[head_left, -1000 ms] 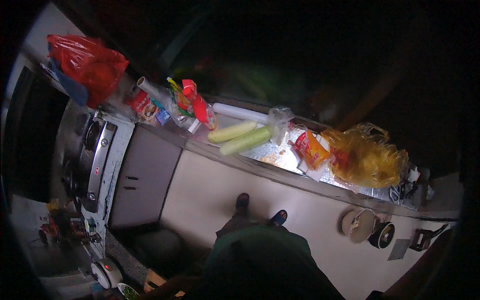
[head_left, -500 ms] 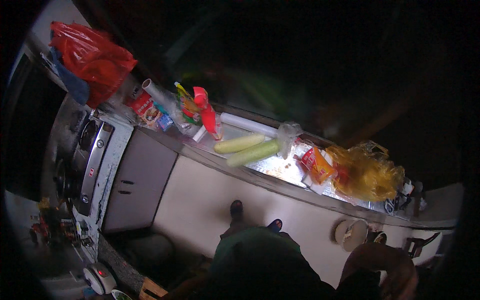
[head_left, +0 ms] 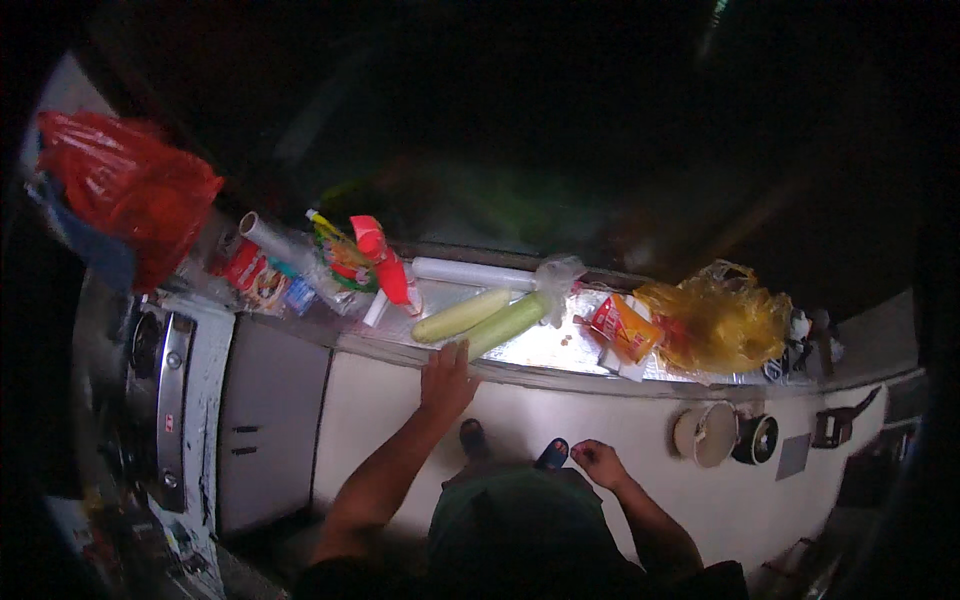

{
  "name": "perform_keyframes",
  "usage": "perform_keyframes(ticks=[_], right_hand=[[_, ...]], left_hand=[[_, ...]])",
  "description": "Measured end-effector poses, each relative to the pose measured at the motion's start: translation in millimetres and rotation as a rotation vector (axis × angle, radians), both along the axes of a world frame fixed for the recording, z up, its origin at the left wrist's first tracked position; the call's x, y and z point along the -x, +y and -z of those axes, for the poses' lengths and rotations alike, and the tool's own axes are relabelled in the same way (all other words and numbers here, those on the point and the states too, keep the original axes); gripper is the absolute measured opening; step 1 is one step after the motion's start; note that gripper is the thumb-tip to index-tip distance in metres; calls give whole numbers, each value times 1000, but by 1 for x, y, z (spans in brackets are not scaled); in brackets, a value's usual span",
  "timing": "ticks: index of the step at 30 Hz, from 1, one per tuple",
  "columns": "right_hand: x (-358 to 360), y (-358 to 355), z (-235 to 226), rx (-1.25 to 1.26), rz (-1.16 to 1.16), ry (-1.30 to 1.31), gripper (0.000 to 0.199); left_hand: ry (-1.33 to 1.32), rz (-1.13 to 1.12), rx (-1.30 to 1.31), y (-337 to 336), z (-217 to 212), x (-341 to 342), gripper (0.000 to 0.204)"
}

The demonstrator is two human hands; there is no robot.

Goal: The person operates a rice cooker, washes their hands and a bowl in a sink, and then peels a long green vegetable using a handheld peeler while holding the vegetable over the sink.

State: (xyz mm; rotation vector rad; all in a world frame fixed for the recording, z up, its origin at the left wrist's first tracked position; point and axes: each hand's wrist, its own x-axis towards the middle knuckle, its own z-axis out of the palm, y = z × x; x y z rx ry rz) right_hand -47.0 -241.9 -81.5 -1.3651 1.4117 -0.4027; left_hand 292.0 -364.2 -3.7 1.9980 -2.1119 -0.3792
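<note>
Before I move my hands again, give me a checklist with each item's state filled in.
1. Left hand at the greener gourd: ok, fingers at its lower-left end.
2. Firm grip on that gourd: cannot tell.
3. Right hand away from the gourds: ok, it is lower right, fingers curled.
4. Right hand empty: cannot tell; too small and dark.
5. Greener gourd's surroundings free: not ok; the paler gourd lies alongside, and a clear plastic bag crowds its far end.
6. Orange packet apart from both gourds: ok.
</note>
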Motion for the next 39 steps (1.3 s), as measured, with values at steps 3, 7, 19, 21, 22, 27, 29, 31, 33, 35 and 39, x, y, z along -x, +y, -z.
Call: perform_keyframes(ticks=[3, 7, 19, 21, 22, 27, 29, 31, 33, 35, 39], right_hand=[[5, 28, 15, -26, 21, 124, 22], [5, 47, -10, -51, -37, 322, 29], [11, 19, -24, 93, -75, 391, 23], [10, 13, -33, 108, 8, 337, 23], [11, 14, -30, 110, 28, 340, 22], [12, 35, -18, 27, 28, 357, 25], [15, 46, -15, -45, 7, 378, 27], [16, 56, -13, -116, -15, 362, 28], [14, 61, -13, -80, -46, 391, 32], [13, 65, -13, -147, -46, 404, 33], [12, 61, -17, -25, -97, 363, 33]], left_hand=[[-123, -129, 107, -22, 27, 22, 69], [-80, -51, 6, -26, 48, 19, 67], [-212, 31, 231, -42, 40, 43, 67], [-174, 42, 226, -39, 34, 38, 69], [-156, 51, 222, -38, 30, 34, 70], [-86, 37, 196, -31, 14, 5, 63], [-83, 52, 162, -31, 7, -4, 63], [-60, 97, 213, -29, 18, -12, 61], [-28, 170, 215, -30, 27, -9, 63], [-129, 241, 227, -36, 30, 11, 66], [-249, 215, 179, -54, 36, 42, 69]])
